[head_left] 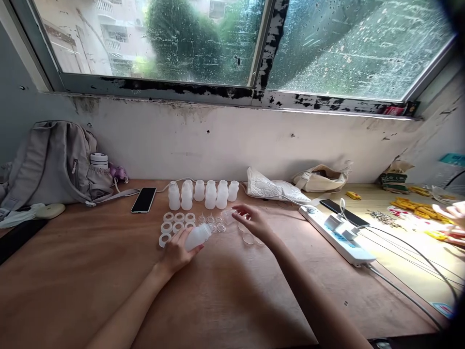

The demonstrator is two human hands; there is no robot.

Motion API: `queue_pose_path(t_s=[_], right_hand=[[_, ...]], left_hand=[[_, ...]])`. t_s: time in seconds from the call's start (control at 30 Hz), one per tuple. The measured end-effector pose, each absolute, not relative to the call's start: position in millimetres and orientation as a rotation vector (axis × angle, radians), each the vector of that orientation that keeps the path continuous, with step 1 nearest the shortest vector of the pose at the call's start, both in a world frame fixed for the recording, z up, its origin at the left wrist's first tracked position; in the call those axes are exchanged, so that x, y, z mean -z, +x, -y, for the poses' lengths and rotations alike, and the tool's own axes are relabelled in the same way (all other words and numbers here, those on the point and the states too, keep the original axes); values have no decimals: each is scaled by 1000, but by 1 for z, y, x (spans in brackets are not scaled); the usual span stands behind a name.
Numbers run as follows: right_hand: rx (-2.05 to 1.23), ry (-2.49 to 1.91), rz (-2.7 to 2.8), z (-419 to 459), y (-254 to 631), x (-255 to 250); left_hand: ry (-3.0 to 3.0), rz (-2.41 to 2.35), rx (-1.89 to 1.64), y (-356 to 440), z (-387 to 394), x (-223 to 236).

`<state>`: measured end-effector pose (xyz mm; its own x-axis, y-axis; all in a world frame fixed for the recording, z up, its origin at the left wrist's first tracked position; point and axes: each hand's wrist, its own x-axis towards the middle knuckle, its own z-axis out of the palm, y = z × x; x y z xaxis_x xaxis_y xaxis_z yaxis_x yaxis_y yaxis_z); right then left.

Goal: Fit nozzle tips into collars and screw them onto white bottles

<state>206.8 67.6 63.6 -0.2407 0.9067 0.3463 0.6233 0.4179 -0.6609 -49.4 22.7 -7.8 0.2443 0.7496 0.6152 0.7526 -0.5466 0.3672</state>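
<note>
My left hand (178, 252) is wrapped around a frosted white plastic bottle (198, 236), tilted with its open neck toward the right. The fingers of my right hand (250, 220) pinch a clear plastic cap (227, 216) just beyond the bottle's neck. White screw rings (166, 227) lie in rows beside my left hand, partly hidden by it. Small clear nipple-like pieces (209, 219) sit between the two hands. Under my right hand are several clear round pieces (248, 238). Behind these stand several frosted bottles (210, 196) in upright rows.
A phone (144, 200) and a grey backpack (54, 160) are on the left. At the right lie a white power strip (337, 237) with cables, a dark phone (343, 212) and a white padded packet (276, 188). Another person's hand (452, 213) shows near yellow pieces (421, 208).
</note>
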Motion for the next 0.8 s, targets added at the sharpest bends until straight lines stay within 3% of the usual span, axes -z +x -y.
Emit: queue_pose_path(t_s=[0.3,0.8], right_hand=[[-936,-1116,1548,-45,178,-20],[-1025,-1106,1620,-26,169,-5]], left_hand=[[-2768,1555,1208,-47,-18,-1],[-3004,1655,1194,-47,-14,-7]])
